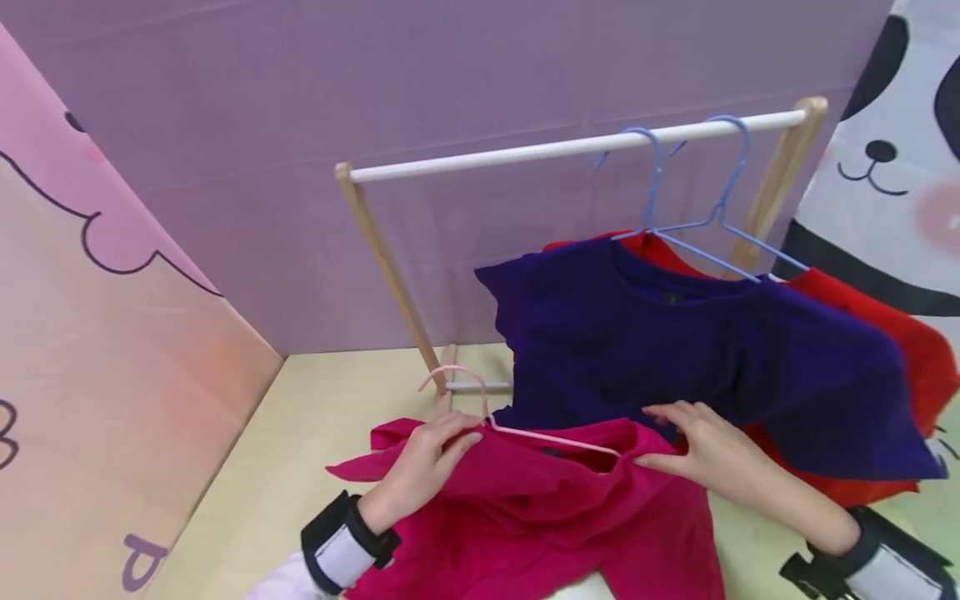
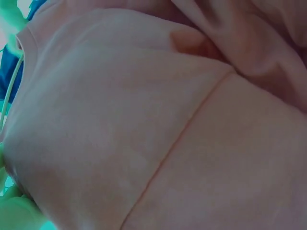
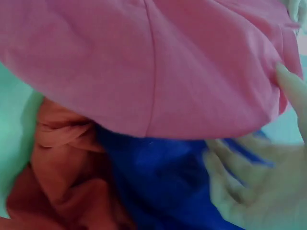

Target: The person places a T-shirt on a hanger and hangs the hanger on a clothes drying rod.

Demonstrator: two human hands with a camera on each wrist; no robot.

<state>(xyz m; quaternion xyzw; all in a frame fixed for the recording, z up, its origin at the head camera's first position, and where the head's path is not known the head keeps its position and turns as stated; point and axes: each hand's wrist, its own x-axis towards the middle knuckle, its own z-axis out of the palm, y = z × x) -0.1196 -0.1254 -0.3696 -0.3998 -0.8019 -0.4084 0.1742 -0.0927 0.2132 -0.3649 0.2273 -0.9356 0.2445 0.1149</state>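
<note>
A bright pink short-sleeved shirt lies across the front of the table with a pink hanger in its neckline. The hanger's hook points up and left, off the rail. At the neckline, just below the hook, my left hand pinches the shirt's cloth between thumb and fingers. My right hand is spread by the other shoulder, its thumb touching the pink cloth and its fingers apart from it. In the right wrist view those fingers blur in front of the blue cloth. Pink cloth fills most of the left wrist view.
Behind stands a clothes rack with a white rail and wooden posts. On its right half, a dark blue shirt and a red shirt hang on blue hangers. Printed panels border the pale wooden table.
</note>
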